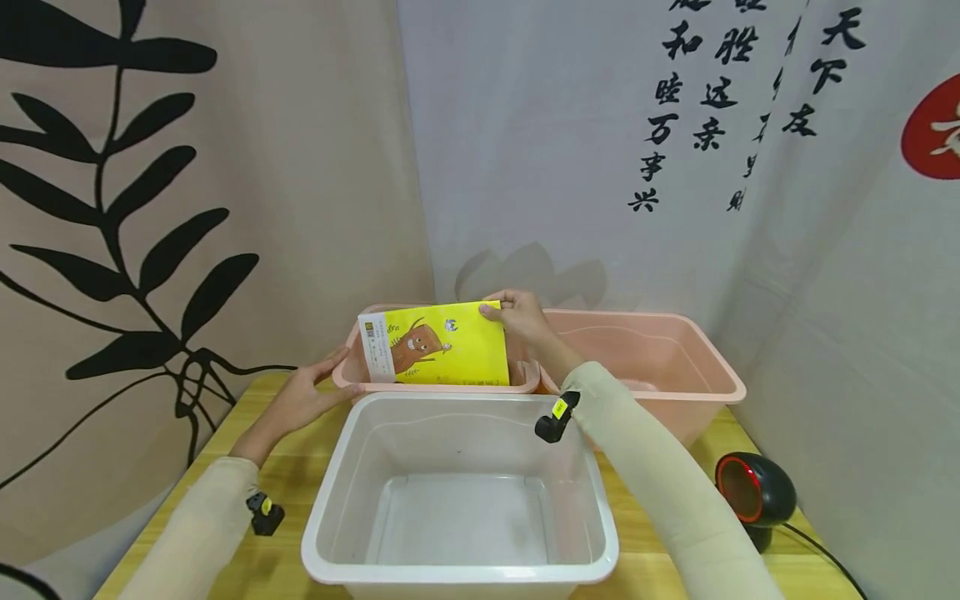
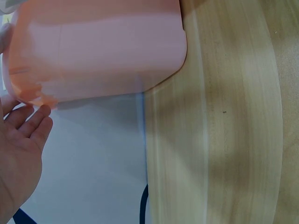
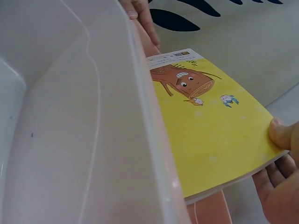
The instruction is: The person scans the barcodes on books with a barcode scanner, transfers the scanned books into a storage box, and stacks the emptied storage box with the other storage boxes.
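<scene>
My right hand point(image 1: 519, 317) pinches a yellow picture book point(image 1: 472, 350) by its upper right corner, the thumb on the cover and the fingers behind. A cartoon tree stump and a white strip show on the cover. The book lies tilted over the left pink plastic bin point(image 1: 528, 379); I cannot tell whether it touches the bin's inside. At that bin's left end, my left hand point(image 1: 300, 400) rests on the corner of the rim. In the left wrist view its fingers point(image 2: 35, 122) are loosely extended against the bin's end, and the thumb is partly cut off.
A white plastic bin point(image 1: 457, 571) stands in front of the pink ones, with nothing seen inside. Right of the left bin is a second pink bin point(image 1: 697, 367). A black and red round device point(image 1: 753, 492) with a cable sits at the right of the wooden table point(image 1: 292, 558).
</scene>
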